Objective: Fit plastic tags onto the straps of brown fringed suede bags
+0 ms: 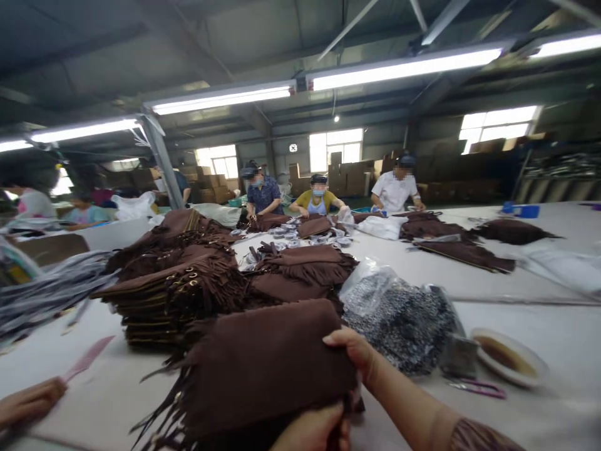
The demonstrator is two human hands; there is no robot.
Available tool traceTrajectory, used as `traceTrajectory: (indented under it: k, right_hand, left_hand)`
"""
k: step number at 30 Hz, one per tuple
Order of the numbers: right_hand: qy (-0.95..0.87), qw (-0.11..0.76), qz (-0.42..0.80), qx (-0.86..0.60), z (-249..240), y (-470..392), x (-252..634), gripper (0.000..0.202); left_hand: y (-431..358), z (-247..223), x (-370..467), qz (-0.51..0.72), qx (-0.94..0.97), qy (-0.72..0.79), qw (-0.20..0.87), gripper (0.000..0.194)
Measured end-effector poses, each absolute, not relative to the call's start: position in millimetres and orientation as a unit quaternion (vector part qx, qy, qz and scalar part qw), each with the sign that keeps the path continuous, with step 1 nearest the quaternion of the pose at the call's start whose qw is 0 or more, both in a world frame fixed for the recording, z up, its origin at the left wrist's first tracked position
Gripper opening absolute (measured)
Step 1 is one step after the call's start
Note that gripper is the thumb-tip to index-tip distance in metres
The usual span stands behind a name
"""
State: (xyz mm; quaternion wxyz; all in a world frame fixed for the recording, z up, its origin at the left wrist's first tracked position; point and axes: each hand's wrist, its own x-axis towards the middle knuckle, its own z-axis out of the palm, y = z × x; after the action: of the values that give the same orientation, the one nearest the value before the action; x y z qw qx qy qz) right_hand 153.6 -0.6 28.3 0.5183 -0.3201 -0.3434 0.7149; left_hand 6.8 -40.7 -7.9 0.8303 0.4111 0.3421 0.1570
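A dark brown fringed bag (272,363) lies tilted in front of me, its fringe hanging to the left with small metal bits among the strands. My right hand (354,351) grips its right edge, thumb on top and fingers underneath. Below, my left hand (317,429) is closed at the lower right edge of the same bag; its fingertips are partly hidden. Just behind stand a stack of similar brown bags (159,307) and another brown pile (300,275). Right of the held bag sits a clear plastic bag (399,313) full of small dark and silvery pieces.
Thread snips (479,387) with a pink handle lie near an oval dish (511,357) of brown stuff. At far left another person's hand (32,401) holds a pink comb (89,358). Grey straps (51,294) spread over the white table (526,313). Several co-workers work across it.
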Motion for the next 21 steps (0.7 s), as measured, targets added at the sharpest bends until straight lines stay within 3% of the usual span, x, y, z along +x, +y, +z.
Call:
traceTrajectory:
  k: [4,7,14,17,21]
  right_hand:
    - [-0.509,0.490,0.537,-0.461,25.4,31.1,156.6,0.052]
    - [-0.529,0.474,0.425,-0.561,19.7,38.8,167.9,0.047]
    - [-0.572,0.374,0.198,-0.703,12.8,19.2,216.8,0.029]
    - [-0.574,0.332,0.119,-0.739,20.7,39.1,246.7,0.030]
    - [-0.554,0.268,0.057,-0.786,25.8,87.6,289.0,0.025]
  left_hand:
    - [-29.7,4.4,18.6,0.201,0.346,0.381,0.834,0.047]
    - [-23.9,1.6,20.5,0.239,0.303,0.396,0.833,0.037]
    - [-11.3,-41.6,14.0,0.153,0.329,0.320,0.875,0.027]
    - [-4.0,-45.8,15.0,0.106,0.302,0.306,0.896,0.016]
    - [3.6,-44.4,19.0,0.138,0.273,0.329,0.893,0.021]
